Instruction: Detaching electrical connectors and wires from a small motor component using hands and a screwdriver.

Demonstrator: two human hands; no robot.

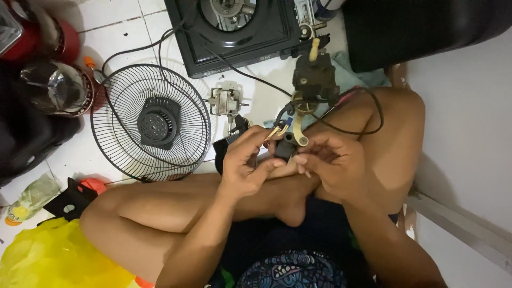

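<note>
I sit cross-legged on a tiled floor. My left hand (pixel 246 162) and my right hand (pixel 330 162) meet over my legs, both pinching a small black part with coloured wires (pixel 284 141). Those wires run up to a black fan motor assembly (pixel 314 77) with a cream knob, which rests above my right knee. A black cable (pixel 368 125) loops from it across my right thigh. What exactly sits between my fingertips is partly hidden by the fingers.
A round black wire fan guard (pixel 149 122) lies on the floor at left. A small metal motor part (pixel 226 101) sits beside it. A black fan housing (pixel 234 32) lies at the top. A yellow plastic bag (pixel 48 256) is bottom left, a white wall at right.
</note>
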